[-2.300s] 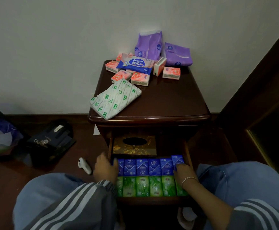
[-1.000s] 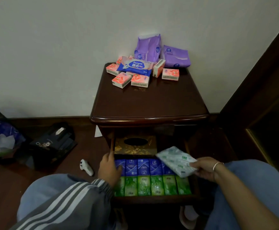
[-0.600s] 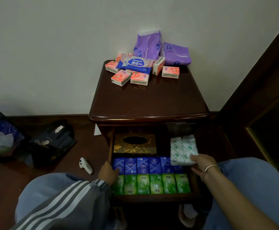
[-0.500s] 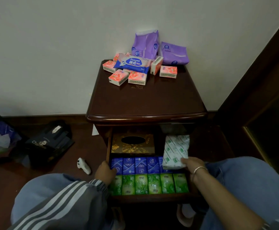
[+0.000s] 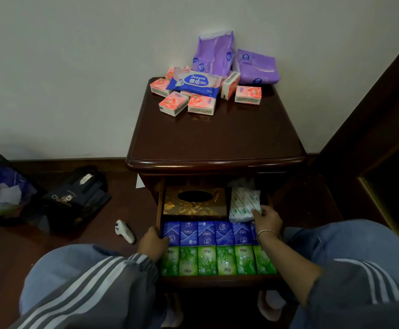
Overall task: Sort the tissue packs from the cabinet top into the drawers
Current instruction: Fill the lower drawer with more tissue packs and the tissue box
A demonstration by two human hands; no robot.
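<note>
Gripped drawer [image 5: 217, 280] by its left wall, left hand [image 5: 152, 245] curled. Pinched white pack [image 5: 242, 203] with right hand [image 5: 266, 218], at drawer's back right, beside gold box [image 5: 194, 206]. Found pink packs [image 5: 202, 104] above drawer, on cabinet top [image 5: 217, 138].

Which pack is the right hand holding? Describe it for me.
Find the dark cabinet and its open drawer. At the drawer's back right, beside the gold tissue box, the right hand holds a pack. It alone is white with green print; nearer rows are blue or green.

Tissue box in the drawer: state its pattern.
The tissue box has gold scrollwork on brown; head view.
</note>
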